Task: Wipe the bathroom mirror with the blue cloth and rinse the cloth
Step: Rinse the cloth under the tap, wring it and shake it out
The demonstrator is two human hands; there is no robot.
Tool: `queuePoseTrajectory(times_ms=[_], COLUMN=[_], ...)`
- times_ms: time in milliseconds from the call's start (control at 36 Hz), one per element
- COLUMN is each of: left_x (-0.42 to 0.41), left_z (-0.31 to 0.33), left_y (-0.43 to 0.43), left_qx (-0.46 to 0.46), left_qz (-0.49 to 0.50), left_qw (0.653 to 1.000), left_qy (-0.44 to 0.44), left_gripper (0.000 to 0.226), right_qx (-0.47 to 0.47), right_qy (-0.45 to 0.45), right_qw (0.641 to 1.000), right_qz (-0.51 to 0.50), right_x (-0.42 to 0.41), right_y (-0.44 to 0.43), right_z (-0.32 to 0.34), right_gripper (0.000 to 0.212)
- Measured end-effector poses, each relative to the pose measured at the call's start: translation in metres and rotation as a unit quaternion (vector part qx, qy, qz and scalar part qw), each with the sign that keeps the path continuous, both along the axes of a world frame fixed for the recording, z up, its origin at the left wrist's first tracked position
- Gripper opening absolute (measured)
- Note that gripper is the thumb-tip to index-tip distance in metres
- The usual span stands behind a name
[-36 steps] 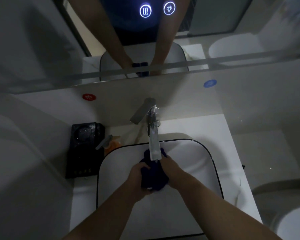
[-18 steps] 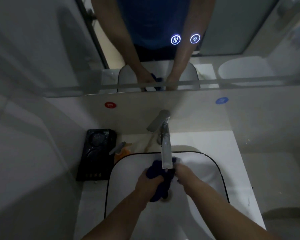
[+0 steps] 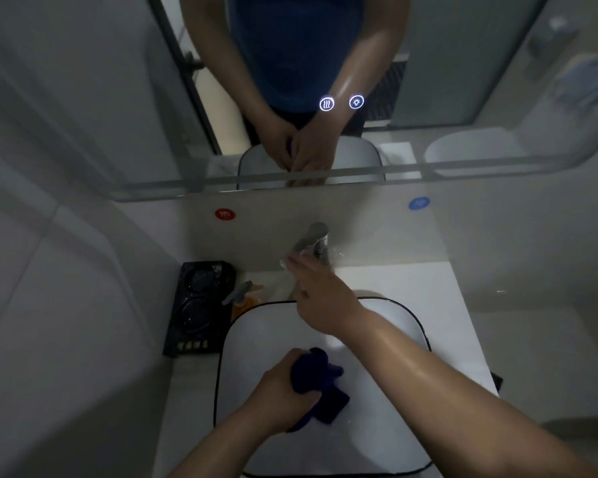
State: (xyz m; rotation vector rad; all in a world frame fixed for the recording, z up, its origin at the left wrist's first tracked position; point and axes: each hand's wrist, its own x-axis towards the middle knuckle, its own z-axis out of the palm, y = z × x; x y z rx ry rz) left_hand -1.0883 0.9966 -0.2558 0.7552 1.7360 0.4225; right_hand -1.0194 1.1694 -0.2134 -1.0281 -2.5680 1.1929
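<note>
Rinse stage: left grip (image 3: 283, 391) curled tight round blue cloth (image 3: 320, 377) above sink (image 3: 408, 312), right grip (image 3: 321, 301) fingers straight against tap (image 3: 313, 236); I'd nudge tap gently, keep cloth over sink, then wring.

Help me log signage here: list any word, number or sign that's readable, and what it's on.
No words or numbers are readable.
Mirror: two lit icons, wavy lines and a bulb.
Red sticker, wall: mark blurred.
Blue sticker, wall: mark blurred.
Black tray: white marks on front edge, too small.
</note>
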Motion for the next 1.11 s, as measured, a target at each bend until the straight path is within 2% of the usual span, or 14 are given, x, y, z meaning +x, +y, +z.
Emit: queuePoseTrajectory(times_ms=[56,111,222,306,361,389,472,667,750,834,917,1028,1056,1111], left_x=[0.0,-0.002,0.0,0.004,0.008,0.011,0.011,0.023,0.024,0.026,0.03,0.031,0.03,0.029], left_z=[0.005,0.01,0.033,0.047,0.061,0.067,0.078,0.108,0.125,0.139,0.151,0.17,0.176,0.187], left_y=[-0.01,-0.019,-0.03,-0.035,-0.034,-0.033,-0.031,-0.026,-0.02,-0.015,-0.013,-0.011,-0.01,-0.01], left_qx=[0.01,0.031,0.091,0.118,0.126,0.13,0.131,0.196,0.202,0.214,0.231,0.246,0.253,0.259], left_qz=[0.021,0.049,0.085,0.125,0.164,0.18,0.17,0.188,0.21,0.196,0.168,0.119,0.109,0.096], left_qw=[1.0,0.998,0.992,0.985,0.978,0.974,0.976,0.962,0.957,0.956,0.955,0.956,0.955,0.957], left_qy=[-0.001,-0.01,-0.014,-0.021,-0.032,-0.046,-0.041,-0.009,-0.01,0.038,0.078,0.108,0.106,0.094], left_gripper=[0.064,0.071,0.086,0.093,0.078,0.067,0.052,0.028,0.015,0.013,0.011,0.01,0.011,0.01], right_qx=[-0.089,-0.153,-0.116,-0.182,-0.248,-0.278,-0.284,-0.346,-0.325,-0.283,-0.287,-0.222,-0.209,-0.149], right_qy=[-0.003,0.056,0.128,0.134,0.146,0.152,0.13,0.14,0.11,0.121,0.143,0.142,0.139,0.116], right_qw=[0.995,0.979,0.96,0.949,0.944,0.941,0.949,0.927,0.939,0.951,0.947,0.965,0.968,0.982], right_qz=[-0.036,-0.126,-0.22,-0.221,-0.16,-0.122,-0.033,-0.03,0.0,0.015,0.006,0.013,0.012,0.021], right_x=[0.005,0.017,0.059,0.085,0.098,0.105,0.119,0.12,0.117,0.114,0.113,0.111,0.109,0.105], right_y=[0.005,0.001,-0.025,-0.056,-0.078,-0.088,-0.105,-0.103,-0.1,-0.099,-0.099,-0.101,-0.099,-0.096], right_z=[0.014,0.026,0.012,-0.001,-0.004,-0.003,-0.005,0.007,0.016,0.02,0.02,0.022,0.02,0.018], right_gripper=[0.062,0.05,0.029,0.025,0.015,0.022,0.07,0.09,0.086,0.072,0.089,0.097,0.085,0.045])
